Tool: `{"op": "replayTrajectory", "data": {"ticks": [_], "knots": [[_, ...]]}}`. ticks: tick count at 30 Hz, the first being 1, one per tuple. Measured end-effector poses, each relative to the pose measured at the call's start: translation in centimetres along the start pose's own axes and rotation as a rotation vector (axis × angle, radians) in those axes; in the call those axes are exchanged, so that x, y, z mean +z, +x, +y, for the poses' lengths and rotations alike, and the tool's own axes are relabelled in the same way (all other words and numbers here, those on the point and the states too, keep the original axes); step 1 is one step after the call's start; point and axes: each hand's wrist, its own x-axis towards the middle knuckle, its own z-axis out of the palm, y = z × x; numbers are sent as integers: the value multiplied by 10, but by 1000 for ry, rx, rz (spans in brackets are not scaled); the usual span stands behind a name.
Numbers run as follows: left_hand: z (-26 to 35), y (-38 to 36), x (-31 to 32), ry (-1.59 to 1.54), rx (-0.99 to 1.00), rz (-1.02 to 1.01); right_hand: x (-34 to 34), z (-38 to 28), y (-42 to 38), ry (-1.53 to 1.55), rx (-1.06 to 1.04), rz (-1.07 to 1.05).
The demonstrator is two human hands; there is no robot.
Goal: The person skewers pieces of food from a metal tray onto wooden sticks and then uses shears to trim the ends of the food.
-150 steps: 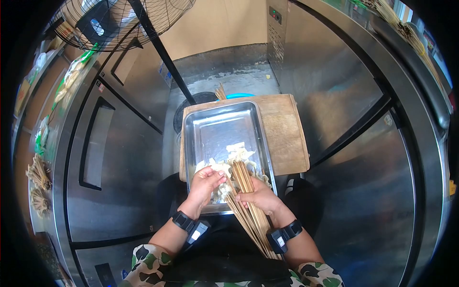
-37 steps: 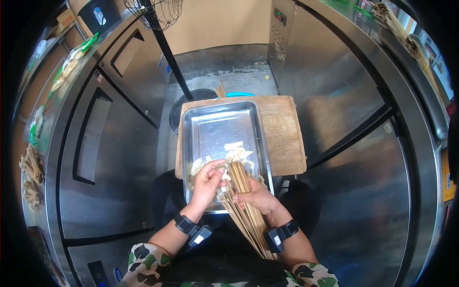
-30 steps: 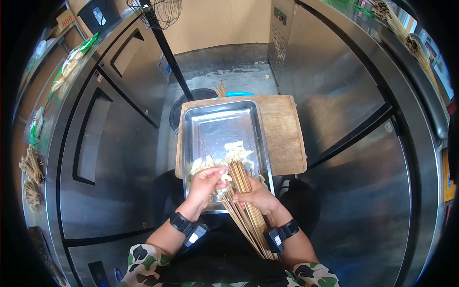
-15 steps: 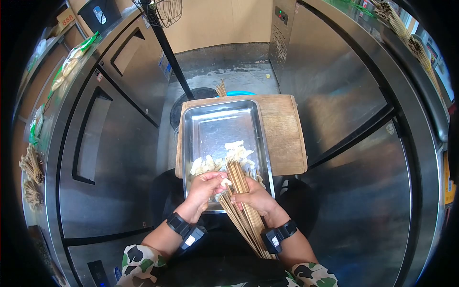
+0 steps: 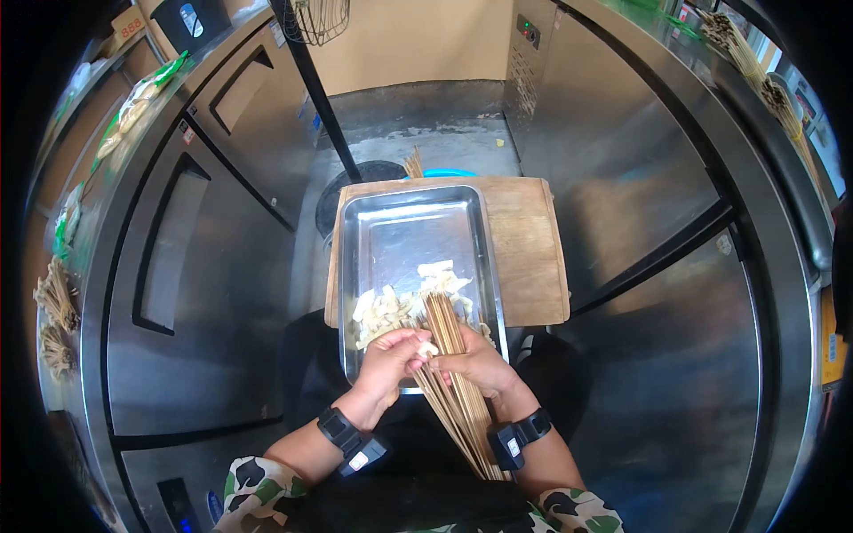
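My right hand (image 5: 475, 362) is closed around a thick bundle of thin wooden skewers (image 5: 468, 400), whose tips point up over the tray and whose lower ends reach down to my lap. My left hand (image 5: 389, 362) pinches a small pale piece of food (image 5: 427, 350) right at the tips of the skewers by my right thumb. More pale cut pieces (image 5: 382, 311) lie in the near half of a rectangular metal tray (image 5: 413, 226), partly hidden behind my hands and the bundle.
The tray rests on a wooden board (image 5: 524, 249) in front of me. Stainless steel cabinets (image 5: 213, 293) stand close on the left and right. A black pole (image 5: 324, 107) rises behind the board, near a dark round container (image 5: 355, 182). Skewer bundles (image 5: 58, 306) sit on the left counter.
My left hand has shifted slightly right and down, bringing the pale piece closer to my right thumb and the skewers. The bundle stays in my right hand.
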Motion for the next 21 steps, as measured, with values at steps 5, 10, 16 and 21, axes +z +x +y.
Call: {"op": "replayTrajectory", "data": {"ticks": [5, 10, 16, 21], "knots": [[11, 14, 0, 51, 99, 52, -5, -5, -3, 1, 15, 22], [-11, 39, -8, 141, 135, 37, -4, -8, -6, 34, 15, 10], [-6, 42, 7, 254, 205, -24, -1, -9, -8, 242, 171, -165], [-2, 33, 1, 6, 180, -39, -6, -1, -2, 213, 187, 4]]}}
